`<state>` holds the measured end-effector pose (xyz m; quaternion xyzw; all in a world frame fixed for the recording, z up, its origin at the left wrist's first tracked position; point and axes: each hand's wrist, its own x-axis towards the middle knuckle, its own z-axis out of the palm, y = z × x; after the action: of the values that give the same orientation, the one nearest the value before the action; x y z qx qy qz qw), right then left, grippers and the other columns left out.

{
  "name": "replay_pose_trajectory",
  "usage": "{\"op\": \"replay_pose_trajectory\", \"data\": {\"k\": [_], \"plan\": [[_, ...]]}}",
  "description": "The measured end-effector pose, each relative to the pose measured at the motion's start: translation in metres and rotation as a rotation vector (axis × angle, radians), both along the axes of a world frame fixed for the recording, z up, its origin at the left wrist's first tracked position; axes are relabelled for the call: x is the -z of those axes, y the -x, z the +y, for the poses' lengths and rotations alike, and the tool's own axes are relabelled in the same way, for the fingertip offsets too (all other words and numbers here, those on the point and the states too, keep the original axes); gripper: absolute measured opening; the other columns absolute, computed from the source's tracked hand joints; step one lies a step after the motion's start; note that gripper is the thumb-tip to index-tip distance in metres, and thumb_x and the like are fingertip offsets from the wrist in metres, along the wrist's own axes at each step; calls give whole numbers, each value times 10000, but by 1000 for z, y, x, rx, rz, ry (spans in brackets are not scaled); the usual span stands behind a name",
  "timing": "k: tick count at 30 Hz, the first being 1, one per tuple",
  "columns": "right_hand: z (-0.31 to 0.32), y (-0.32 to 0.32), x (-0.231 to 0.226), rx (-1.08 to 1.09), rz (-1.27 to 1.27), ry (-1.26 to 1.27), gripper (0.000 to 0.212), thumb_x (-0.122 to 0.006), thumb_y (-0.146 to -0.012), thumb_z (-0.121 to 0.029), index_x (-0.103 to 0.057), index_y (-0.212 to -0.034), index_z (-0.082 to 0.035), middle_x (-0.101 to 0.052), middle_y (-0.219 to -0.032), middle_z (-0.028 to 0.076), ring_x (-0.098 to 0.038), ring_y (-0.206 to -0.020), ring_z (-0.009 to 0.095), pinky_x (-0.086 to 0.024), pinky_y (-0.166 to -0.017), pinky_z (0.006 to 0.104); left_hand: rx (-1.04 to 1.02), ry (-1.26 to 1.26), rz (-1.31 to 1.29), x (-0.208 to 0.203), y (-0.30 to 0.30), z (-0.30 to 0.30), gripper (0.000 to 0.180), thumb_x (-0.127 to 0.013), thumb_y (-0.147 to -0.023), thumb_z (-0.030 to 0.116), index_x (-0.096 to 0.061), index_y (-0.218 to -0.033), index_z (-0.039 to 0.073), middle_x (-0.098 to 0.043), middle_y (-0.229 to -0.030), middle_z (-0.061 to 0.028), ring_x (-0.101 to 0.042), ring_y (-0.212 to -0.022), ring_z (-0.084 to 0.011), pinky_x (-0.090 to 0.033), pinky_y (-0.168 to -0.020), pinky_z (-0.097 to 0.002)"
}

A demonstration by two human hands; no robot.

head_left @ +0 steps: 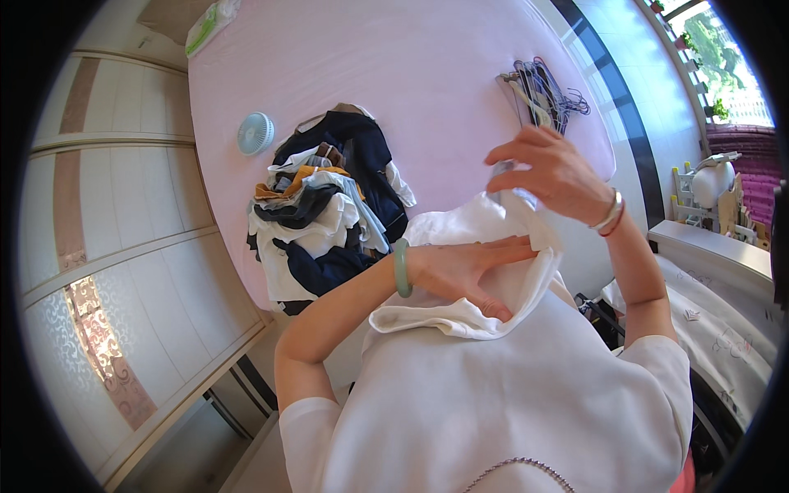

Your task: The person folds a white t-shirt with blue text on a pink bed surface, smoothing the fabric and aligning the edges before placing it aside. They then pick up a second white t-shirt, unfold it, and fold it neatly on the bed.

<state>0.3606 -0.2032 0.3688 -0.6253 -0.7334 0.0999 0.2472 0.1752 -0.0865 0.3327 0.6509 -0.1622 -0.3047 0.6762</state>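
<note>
A white garment [526,283] is bunched in front of my body, its opening edge folded into a band. My left hand [460,271], below a pale green bangle [402,269], reaches into that opening. Its fingers are stretched out and its thumb is spread away from them, with cloth around the fingertips. Above the garment's right side my right hand [555,177] is raised, with fingers bent and apart. A small grey-blue patch shows between its fingertips; I cannot make out what it is. Part of the garment lies hidden behind my left hand.
A pile of clothes [329,205] lies on the pink bed sheet [427,74], beside a small blue fan [256,133]. Several wire hangers [542,94] lie at the far right of the bed. A cabinet [123,197] stands along the left.
</note>
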Motion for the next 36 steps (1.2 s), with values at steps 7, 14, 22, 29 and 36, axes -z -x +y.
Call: {"op": "replay_pose_trajectory", "data": {"k": [7,14,22,29,36], "plan": [[20,43,23,-300,180,91,256,-627,-773,-128,-724,-1003,-187,-625,-1169,37,-601,-878,161,-462,-772,309,-67,-125,-36,-28,21,8,745,-702,-812,337,-378,-1437,90,-465,-1382,-168,-440,-1260,-310,-354,-1055,-380],[3,72,61,-382,720,311,450,-568,-927,-206,-473,-1350,-84,-579,-1240,130,-600,-1050,311,-475,-911,392,-404,161,216,-48,45,41,366,-581,-940,191,-585,-1263,19,-610,-1225,-149,-538,-1168,-255,-402,-1017,-351],[2,87,73,-311,828,289,402,-593,-934,-232,-535,-1298,-70,-610,-1207,117,-589,-1083,267,-451,-945,376,-374,236,460,73,38,35,585,-301,-1034,446,-513,-1318,-20,-513,-1341,-86,-456,-1229,-149,-355,-1058,-281],[-16,67,68,59,1011,314,674,-393,-950,-560,-517,-1312,-5,-546,-1322,144,-449,-1299,284,-311,-1099,403,-457,139,428,96,73,31,598,-249,-1039,458,-479,-1361,9,-537,-1304,-106,-495,-1184,-161,-342,-1053,-257],[-77,49,123,86,1640,627,652,-268,-1011,-505,-347,-1445,-24,-443,-1421,76,-433,-1278,171,-340,-1071,317,-658,722,708,99,102,35,693,-240,-1008,548,-399,-1416,11,-494,-1363,-64,-471,-1215,-135,-343,-1051,-279]]}}
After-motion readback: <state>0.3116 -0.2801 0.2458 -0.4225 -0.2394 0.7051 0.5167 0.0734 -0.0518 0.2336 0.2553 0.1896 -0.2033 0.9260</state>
